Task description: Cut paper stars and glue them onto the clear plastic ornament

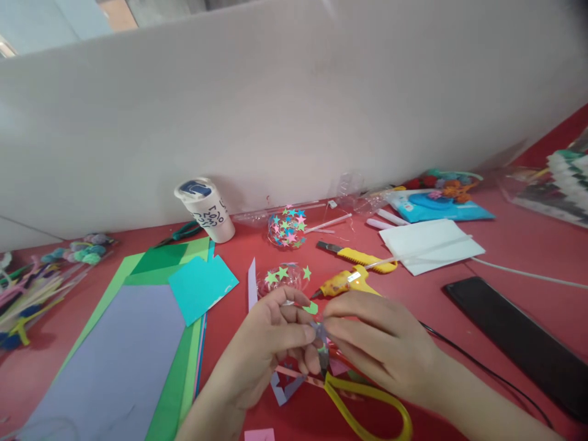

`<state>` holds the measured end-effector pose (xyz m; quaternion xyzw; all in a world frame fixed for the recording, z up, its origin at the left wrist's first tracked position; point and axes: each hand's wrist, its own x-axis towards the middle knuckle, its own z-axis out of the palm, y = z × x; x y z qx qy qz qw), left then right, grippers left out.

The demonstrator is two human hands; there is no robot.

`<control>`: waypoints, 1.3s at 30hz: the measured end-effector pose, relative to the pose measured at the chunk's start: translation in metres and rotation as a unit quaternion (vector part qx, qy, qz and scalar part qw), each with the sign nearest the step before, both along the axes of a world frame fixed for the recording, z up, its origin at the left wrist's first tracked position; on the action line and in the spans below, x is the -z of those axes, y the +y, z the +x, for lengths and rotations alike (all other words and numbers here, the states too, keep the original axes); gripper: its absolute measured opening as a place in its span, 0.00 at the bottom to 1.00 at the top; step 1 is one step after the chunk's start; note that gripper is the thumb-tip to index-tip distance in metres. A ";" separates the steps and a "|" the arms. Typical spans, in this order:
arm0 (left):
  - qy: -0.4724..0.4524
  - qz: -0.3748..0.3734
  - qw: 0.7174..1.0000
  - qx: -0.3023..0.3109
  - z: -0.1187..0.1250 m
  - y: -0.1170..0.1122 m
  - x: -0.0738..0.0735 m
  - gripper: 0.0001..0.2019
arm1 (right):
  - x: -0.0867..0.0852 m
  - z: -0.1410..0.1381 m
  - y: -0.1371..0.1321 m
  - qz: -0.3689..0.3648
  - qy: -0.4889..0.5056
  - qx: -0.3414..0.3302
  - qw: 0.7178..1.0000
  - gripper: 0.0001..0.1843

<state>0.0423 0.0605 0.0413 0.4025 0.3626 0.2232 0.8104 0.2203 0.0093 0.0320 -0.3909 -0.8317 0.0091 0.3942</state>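
In the head view my left hand [278, 343] is closed in a pinch on a small purple paper piece [318, 331], which looks like a star. Fingers of my right hand [372, 343] are pressed together at the other side of it, partly hiding it. Below them lie scissors with a yellow handle [407, 422], their blades partly covered by my hands. Just beyond my fingers is a clear ball with green paper stars [283, 274]. Purple paper scraps [282, 392] lie under my left hand. A yellow glue gun [353, 278] rests beyond my right hand.
Coloured paper sheets [114, 349] lie at left, near a white cup [214, 214]. A star-covered ball [287, 228] sits farther back. To the right are a yellow utility knife [362, 257], white paper [432, 245], a black phone-like slab [509, 337] and a blue packet [436, 207].
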 end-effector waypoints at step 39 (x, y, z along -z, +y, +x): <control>0.313 0.279 0.908 0.020 -0.014 -0.035 0.028 0.09 | -0.013 0.005 -0.007 -0.452 0.190 0.003 0.871 0.08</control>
